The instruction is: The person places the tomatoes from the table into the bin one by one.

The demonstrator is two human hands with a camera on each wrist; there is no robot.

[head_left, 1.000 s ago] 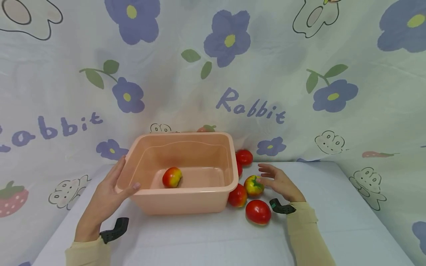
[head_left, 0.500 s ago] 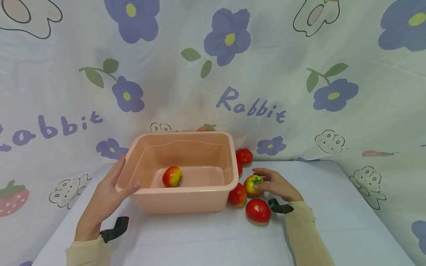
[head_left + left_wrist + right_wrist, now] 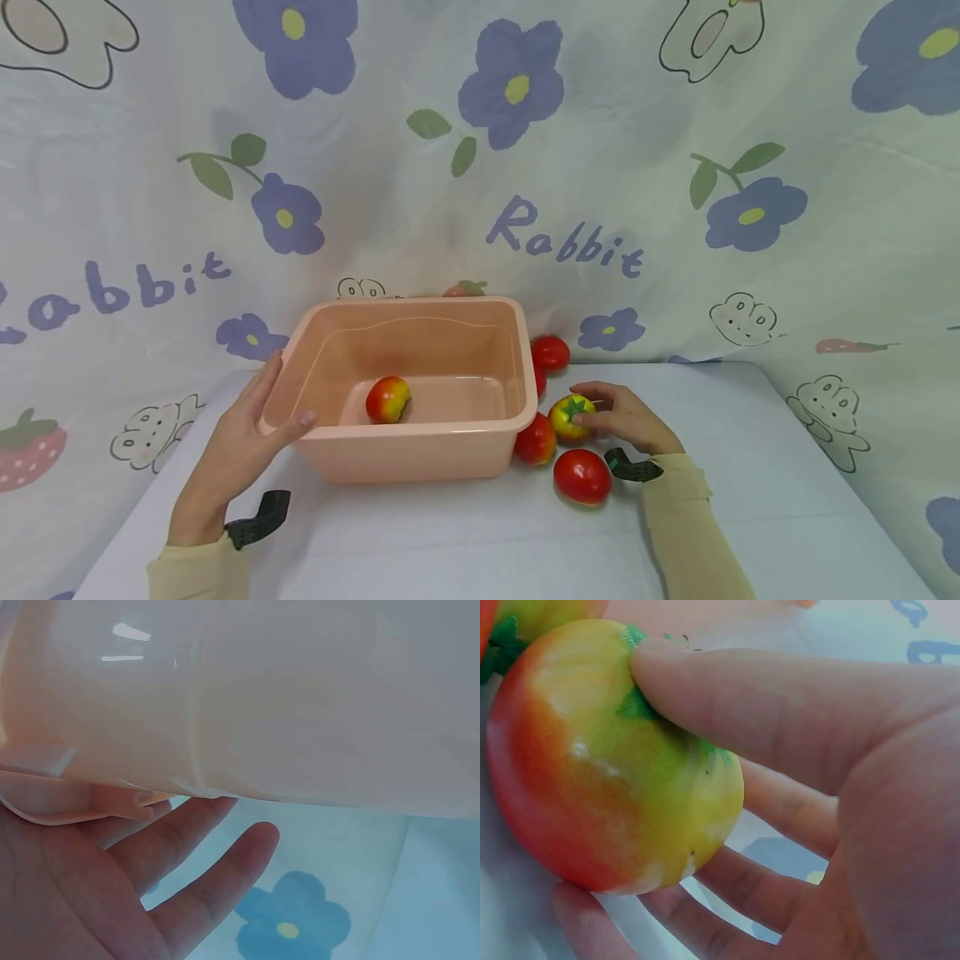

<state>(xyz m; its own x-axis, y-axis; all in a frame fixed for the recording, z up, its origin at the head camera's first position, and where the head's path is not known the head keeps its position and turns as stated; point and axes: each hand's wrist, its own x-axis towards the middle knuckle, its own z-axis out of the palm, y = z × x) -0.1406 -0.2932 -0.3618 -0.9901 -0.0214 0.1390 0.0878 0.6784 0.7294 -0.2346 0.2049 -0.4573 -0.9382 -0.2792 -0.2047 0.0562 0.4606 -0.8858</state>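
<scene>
A red tomato [image 3: 541, 382] is mostly hidden by the tub's [image 3: 420, 454] right wall. In the left wrist view, the left hand's [image 3: 251, 433] thumb is out of sight; the head view shows it over the rim, the hand gripping the tub's left end. The yellow tomato [image 3: 570, 415] lies just left of the right hand [image 3: 628, 419], held between thumb and fingers, the thumb partly covering its green stem. Whether it touches the bench [image 3: 765, 500] is hard to tell.
</scene>
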